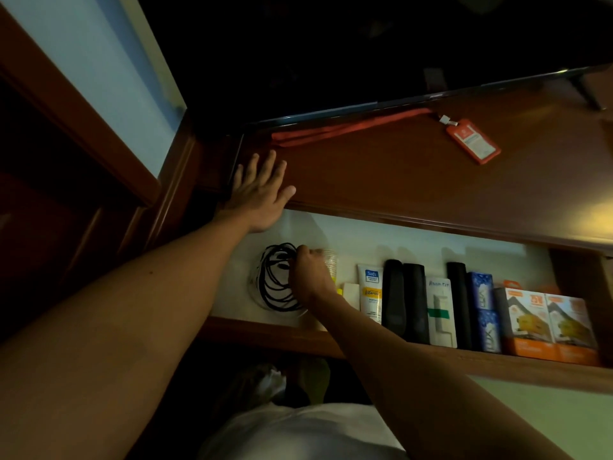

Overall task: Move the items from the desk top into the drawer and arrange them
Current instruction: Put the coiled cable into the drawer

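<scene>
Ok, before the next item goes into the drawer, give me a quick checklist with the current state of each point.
1. Drawer open with its bare floor showing at the back: ok.
2. Black cable coiled at the drawer's left end: ok; the right hand is at it with curled fingers.
3. Right hand free for the next pick: not ok.
4. Left hand free: ok, lying flat and open on the desk top.
5. Desk top cleared: not ok; the orange badge holder and its red lanyard lie there.
6. Row of tube, remotes and boxes tidy: ok.
</scene>
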`<state>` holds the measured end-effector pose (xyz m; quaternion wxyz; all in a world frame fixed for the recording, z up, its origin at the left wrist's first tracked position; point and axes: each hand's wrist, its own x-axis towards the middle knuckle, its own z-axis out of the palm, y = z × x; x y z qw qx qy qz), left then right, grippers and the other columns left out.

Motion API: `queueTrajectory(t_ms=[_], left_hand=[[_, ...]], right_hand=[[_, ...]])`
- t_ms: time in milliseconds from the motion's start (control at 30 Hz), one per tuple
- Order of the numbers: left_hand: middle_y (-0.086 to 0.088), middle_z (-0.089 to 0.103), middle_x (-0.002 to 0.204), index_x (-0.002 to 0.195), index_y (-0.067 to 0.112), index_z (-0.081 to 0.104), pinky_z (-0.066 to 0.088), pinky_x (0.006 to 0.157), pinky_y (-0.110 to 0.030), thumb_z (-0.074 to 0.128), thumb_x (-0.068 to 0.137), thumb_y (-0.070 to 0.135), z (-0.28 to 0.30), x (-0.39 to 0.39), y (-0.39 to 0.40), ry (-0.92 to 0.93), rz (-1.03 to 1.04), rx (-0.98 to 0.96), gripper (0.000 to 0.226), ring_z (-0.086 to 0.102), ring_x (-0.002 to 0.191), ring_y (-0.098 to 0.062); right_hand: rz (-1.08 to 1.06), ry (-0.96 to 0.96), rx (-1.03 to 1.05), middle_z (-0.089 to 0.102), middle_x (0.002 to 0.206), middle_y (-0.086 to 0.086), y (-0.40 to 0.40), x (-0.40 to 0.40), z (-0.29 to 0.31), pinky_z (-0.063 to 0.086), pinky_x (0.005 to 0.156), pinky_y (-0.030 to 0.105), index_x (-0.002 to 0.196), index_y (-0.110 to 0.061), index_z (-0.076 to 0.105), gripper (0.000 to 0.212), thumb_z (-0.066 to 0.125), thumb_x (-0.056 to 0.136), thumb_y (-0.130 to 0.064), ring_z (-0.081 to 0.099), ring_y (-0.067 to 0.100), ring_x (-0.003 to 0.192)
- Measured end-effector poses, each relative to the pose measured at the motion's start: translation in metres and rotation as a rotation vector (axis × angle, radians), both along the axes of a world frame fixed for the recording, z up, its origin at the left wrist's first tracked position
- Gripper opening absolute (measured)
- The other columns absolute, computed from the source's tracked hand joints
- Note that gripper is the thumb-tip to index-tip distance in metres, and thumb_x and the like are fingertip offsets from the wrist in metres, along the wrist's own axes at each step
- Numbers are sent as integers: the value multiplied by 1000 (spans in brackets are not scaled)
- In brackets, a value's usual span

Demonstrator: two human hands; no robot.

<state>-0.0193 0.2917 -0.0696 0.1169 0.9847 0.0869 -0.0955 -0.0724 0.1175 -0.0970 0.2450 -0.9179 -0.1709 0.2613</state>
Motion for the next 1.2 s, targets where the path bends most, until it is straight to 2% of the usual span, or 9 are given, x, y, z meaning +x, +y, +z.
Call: queueTrajectory(t_ms=[100,333,567,633,767,900,967,1067,1200], left_hand=[[2,-23,161,156,27,-6,-13,117,-48,10,99,62,0,0,-1,5,-9,17,70,-24,146,-23],[3,-24,161,156,27,-7,-14,117,-48,10,99,62,0,3,-3,21,-11,31,70,-24,146,-24],[3,-26,160,156,26,-9,-14,116,-48,9,98,62,2,2,-4,42,-2,38,70,-26,146,-24],[3,-26,160,156,26,-9,-14,116,-49,9,98,62,3,3,-4,44,1,40,70,-26,146,-24],[3,-27,160,156,26,-10,-14,116,-50,9,98,63,3,3,-4,57,5,48,70,-27,145,-25],[3,-29,159,155,27,-11,-15,116,-50,9,98,62,3,4,-5,74,8,40,70,-28,145,-24],[4,-30,159,155,27,-12,-16,116,-50,9,99,62,4,4,-5,83,9,32,70,-29,144,-25],[3,-30,159,155,26,-12,-16,116,-50,10,99,61,4,5,-5,89,8,35,70,-29,144,-25],[3,-28,159,155,26,-11,-16,115,-50,9,99,62,3,6,-5,76,11,42,70,-28,145,-25]], right_hand=[[55,10,-44,61,117,23,0,-1,-3,43,77,33,120,4,53,25,49,96,2,59,34,104],[181,-28,-109,58,123,24,-4,-1,-5,48,90,40,126,4,51,29,50,97,1,57,36,110],[220,37,-125,59,125,25,-6,-1,4,48,89,42,126,5,51,39,61,98,-20,58,39,114],[213,62,-134,61,124,24,-5,-3,6,50,86,41,125,4,52,37,63,97,-19,61,39,112],[270,35,-199,61,122,24,-3,-5,5,52,84,39,122,6,58,28,57,95,-2,64,37,109],[311,-72,-235,46,134,32,7,-9,3,47,98,47,136,9,43,46,53,94,-8,49,45,122],[322,-74,-257,39,142,30,12,-11,-2,47,99,50,142,4,36,56,55,94,-17,41,46,130],[289,-53,-296,41,140,26,17,-12,-8,48,94,49,144,-1,34,60,57,94,-23,44,46,125],[313,-1,-217,43,137,26,22,-16,-15,46,100,48,143,1,36,58,62,93,-13,46,45,122]])
